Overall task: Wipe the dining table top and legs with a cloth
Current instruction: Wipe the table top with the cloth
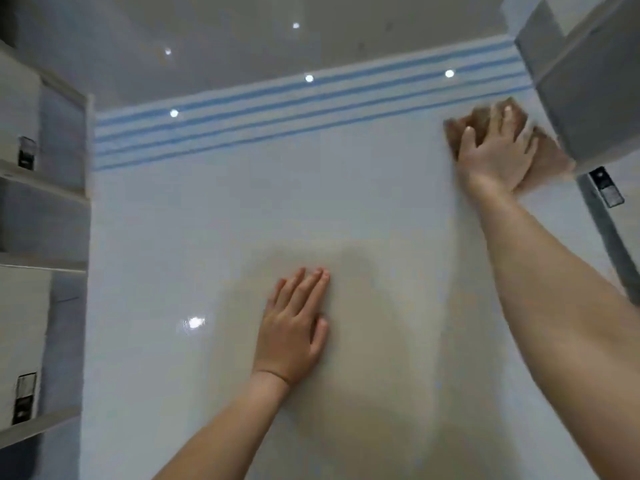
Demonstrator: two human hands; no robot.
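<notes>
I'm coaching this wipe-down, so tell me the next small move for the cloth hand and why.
Probably sweep the cloth leftward along the blue stripes. The right hand presses it flat at the far right corner of the table top, so the far band stretches away to its left. The left hand rests flat nearer the middle, seemingly as a brace.

You look at a home dining area; a glossy white tabletop (242, 209), blue stripes (277, 109) along its far edge; a grey chair (45, 192) at its left edge, another chair (585, 98) at its far right corner; polished floor (225, 29) beyond.
</notes>
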